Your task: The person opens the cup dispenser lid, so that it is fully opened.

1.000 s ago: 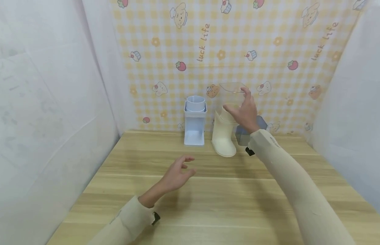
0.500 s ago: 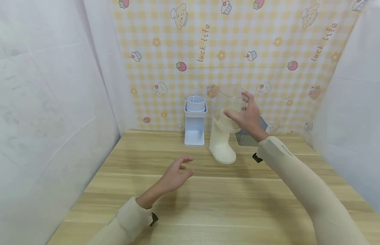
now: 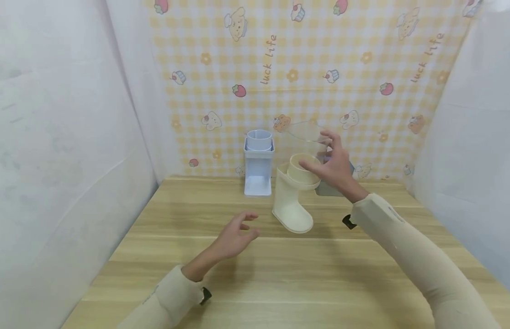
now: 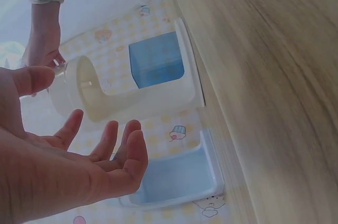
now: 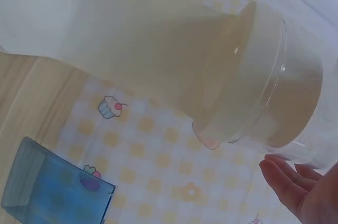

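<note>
A cream dispenser stand (image 3: 285, 203) with a rounded foot and a round collar carries a clear, wide-mouthed cylinder on top. My right hand (image 3: 336, 165) holds this clear part from its right side, thumb toward me and fingers behind. In the right wrist view, fingertips (image 5: 282, 182) lie against the clear wall beside the cream collar (image 5: 237, 76). Lower and to the left, my left hand (image 3: 233, 237) hovers over the table with loosely bent fingers, holding nothing. The left wrist view has the cream stand (image 4: 153, 96) beyond that hand's fingers.
A pale blue stand (image 3: 258, 171) with a round ring on top is at the back, left of the cream one. A translucent blue-grey box (image 3: 330, 189) sits behind my right hand. The wooden table (image 3: 177, 219) ends at a checked cloth backdrop (image 3: 222, 100).
My right hand has brought the cream dispenser toward me and slightly left, away from the backdrop. The left hand stays nearly where it was.
</note>
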